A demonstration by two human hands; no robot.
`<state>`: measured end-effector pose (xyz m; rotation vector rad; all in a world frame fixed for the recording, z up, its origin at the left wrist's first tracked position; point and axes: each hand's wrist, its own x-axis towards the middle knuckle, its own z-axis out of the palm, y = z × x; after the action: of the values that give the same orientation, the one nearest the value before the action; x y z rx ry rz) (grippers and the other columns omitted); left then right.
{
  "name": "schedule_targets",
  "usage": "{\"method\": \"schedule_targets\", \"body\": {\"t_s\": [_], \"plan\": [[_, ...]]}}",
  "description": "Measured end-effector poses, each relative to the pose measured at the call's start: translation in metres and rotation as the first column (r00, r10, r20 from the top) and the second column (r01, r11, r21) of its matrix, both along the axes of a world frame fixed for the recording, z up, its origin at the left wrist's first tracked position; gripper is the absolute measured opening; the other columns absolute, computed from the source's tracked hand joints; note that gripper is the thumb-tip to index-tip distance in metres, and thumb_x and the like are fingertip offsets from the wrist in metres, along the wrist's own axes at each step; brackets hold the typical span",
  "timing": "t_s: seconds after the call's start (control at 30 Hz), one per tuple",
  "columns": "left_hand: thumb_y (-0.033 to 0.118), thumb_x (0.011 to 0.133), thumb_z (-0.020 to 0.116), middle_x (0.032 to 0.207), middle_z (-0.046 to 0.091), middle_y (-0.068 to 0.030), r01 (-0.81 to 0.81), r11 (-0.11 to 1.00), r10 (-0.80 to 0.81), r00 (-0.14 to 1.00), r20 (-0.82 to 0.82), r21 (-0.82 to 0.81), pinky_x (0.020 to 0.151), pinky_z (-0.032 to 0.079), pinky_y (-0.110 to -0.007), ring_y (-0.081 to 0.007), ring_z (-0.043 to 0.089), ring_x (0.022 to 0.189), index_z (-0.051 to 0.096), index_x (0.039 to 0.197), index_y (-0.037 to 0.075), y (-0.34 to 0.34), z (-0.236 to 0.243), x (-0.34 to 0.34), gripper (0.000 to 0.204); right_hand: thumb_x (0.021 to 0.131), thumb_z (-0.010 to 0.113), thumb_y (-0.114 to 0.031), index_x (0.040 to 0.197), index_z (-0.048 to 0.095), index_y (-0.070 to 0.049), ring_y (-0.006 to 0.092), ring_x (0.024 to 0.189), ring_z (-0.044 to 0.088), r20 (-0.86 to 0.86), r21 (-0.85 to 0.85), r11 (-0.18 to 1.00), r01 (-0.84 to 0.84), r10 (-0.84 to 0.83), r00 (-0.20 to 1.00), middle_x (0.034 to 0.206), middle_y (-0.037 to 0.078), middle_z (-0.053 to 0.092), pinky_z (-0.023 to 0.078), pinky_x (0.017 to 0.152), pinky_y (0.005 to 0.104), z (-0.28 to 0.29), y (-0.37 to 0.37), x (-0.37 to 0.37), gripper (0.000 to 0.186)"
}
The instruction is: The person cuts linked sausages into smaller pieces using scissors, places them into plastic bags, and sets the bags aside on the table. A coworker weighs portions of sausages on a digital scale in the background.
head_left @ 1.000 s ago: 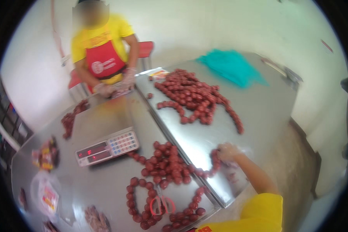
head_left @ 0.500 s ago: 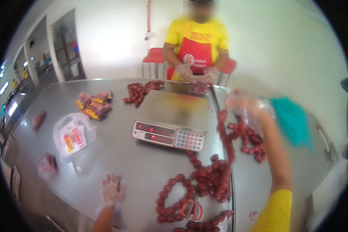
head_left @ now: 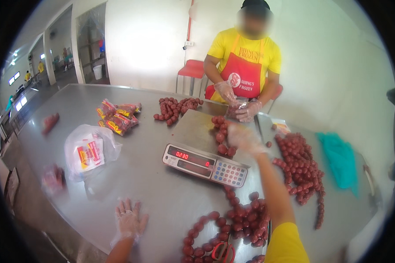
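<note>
A short string of round red sausages (head_left: 221, 136) lies on the metal platform (head_left: 197, 127) of a weighing scale (head_left: 204, 164), whose red display is lit. Right beside these sausages is my gloved right hand (head_left: 246, 138), smeared by motion, so its grip cannot be made out. My left hand (head_left: 131, 221), in a clear plastic glove, rests flat on the steel table with fingers spread. Scissors with red handles (head_left: 224, 252) lie on a looped sausage string (head_left: 199, 228) at the front. A larger heap of linked sausages (head_left: 297, 164) sits to the right.
Across the table a co-worker (head_left: 245, 65) in gloves handles a clear bag of sausages (head_left: 237, 106). At left are packed sausage bags (head_left: 117, 116) and a plastic bag of labels (head_left: 92, 153). A teal cloth (head_left: 340, 160) lies far right. Another sausage pile (head_left: 175, 109) lies behind the scale.
My right hand has moved left from the right-hand heap to the scale, and sausages now lie on its platform. The scale's display reading has changed. My left hand stays flat.
</note>
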<state>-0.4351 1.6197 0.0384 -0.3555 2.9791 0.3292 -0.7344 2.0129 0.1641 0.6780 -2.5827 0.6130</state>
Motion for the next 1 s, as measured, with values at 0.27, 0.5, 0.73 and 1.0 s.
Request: {"method": "schedule_targets", "body": {"t_s": [0.27,0.5,0.73,1.0], "plan": [[0.053,0.096,0.041,0.161,0.02,-0.0231,0.009,1.0,-0.009,1.0,0.003,-0.027,0.12,0.004,-0.053,-0.0418,0.006,0.151,0.035,0.153,0.012,-0.003,-0.006,0.0,0.071,0.083,0.073,-0.031,0.11,0.068,-0.004,0.0315,0.08,0.071,-0.023,-0.473,0.874,0.114,-0.141,0.99,0.089,0.012,0.074,0.056,0.079,0.0423,0.077,-0.026,0.003,0.038],[0.053,0.096,0.039,0.161,0.018,-0.0233,0.034,0.999,-0.034,0.999,0.002,-0.038,0.12,0.002,-0.053,-0.0417,0.006,0.151,0.031,0.155,0.011,-0.005,-0.01,-0.002,0.072,0.092,0.052,-0.05,0.128,0.06,-0.013,0.0267,0.116,0.061,0.274,0.19,0.777,0.6,-0.629,0.728,0.122,0.011,0.066,0.045,0.098,0.0444,-0.016,-0.114,0.016,0.053],[0.053,0.099,0.034,0.16,0.024,-0.0219,0.181,0.983,-0.181,0.984,0.006,-0.04,0.121,0.003,-0.051,-0.0374,0.012,0.151,0.028,0.155,0.01,-0.024,-0.023,-0.01,0.071,0.079,0.058,-0.019,0.096,0.073,-0.012,0.0296,0.101,0.067,-0.281,0.161,0.915,0.371,-0.318,0.906,0.104,0.01,0.071,0.051,0.087,0.0417,-0.04,-0.164,0.058,0.023],[0.044,0.095,0.057,0.12,0.064,-0.0142,0.015,0.336,0.106,0.993,-0.053,0.942,0.093,0.045,-0.035,-0.0209,0.062,0.104,0.052,0.137,-0.003,-0.128,-0.034,-0.031,0.063,0.069,0.062,-0.018,0.071,0.067,-0.014,0.0343,0.076,0.065,0.26,0.177,0.941,-0.288,0.238,0.936,0.071,0.015,0.064,0.047,0.072,0.047,-0.085,-0.315,0.28,0.007]]}}
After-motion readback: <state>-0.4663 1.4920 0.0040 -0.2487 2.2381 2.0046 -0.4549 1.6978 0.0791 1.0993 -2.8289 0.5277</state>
